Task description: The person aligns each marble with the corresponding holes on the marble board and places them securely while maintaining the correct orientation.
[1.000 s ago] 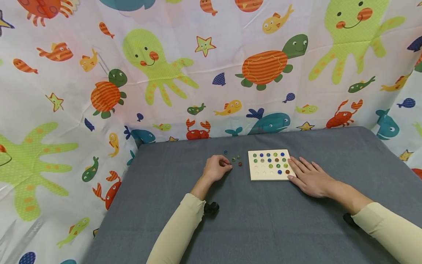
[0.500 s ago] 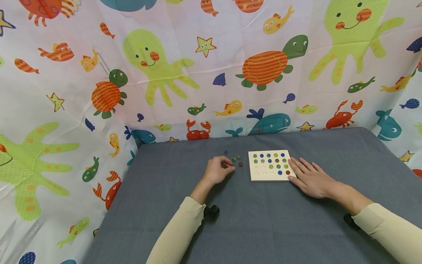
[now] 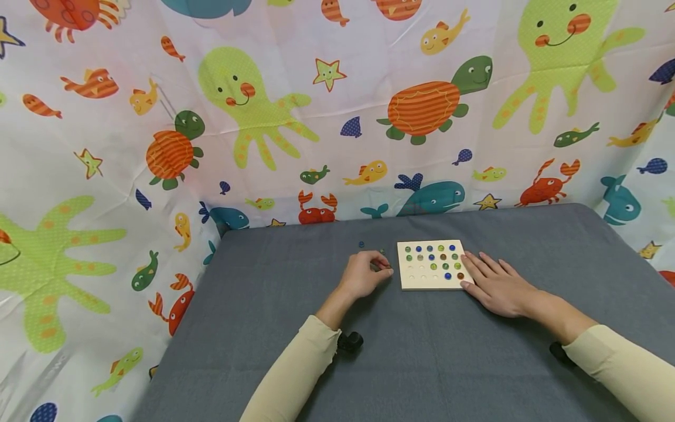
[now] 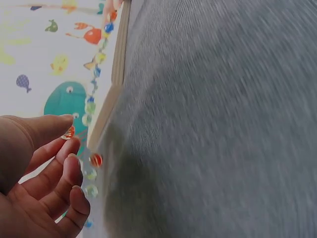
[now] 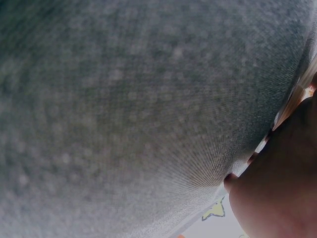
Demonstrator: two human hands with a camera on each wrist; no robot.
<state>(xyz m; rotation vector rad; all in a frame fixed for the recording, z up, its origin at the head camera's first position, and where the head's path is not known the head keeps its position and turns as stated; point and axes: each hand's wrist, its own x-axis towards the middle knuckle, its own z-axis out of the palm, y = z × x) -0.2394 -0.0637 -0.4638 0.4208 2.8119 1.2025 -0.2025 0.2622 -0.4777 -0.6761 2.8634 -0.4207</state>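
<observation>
In the left wrist view, my left hand (image 4: 42,173) pinches an orange-red glass marble (image 4: 69,132) between thumb and index finger, its other fingers loosely bent. The head view places this left hand (image 3: 364,274) just left of a pale wooden board (image 3: 412,284), raised over the cloth. Rows of round hollows cover the board; blue, green, yellow and reddish marbles fill most of them, while several at its near left hold none. My right hand (image 3: 498,288) lies flat with its fingers straight, fingertips and thumb on the board's right edge. That hand (image 5: 282,183) looks dark in the right wrist view.
Beyond the left hand lie a loose blue marble (image 3: 361,244) and a green marble (image 3: 382,251). Another red marble (image 4: 96,159) sits near the board's corner, partly masked in the head view. Grey cloth (image 3: 390,369) covers the table; a sea-animal curtain (image 3: 337,158) hangs behind.
My left hand has moved right toward the board, carrying the pinched marble, and now hides some loose marbles. The right hand and the board have stayed put.
</observation>
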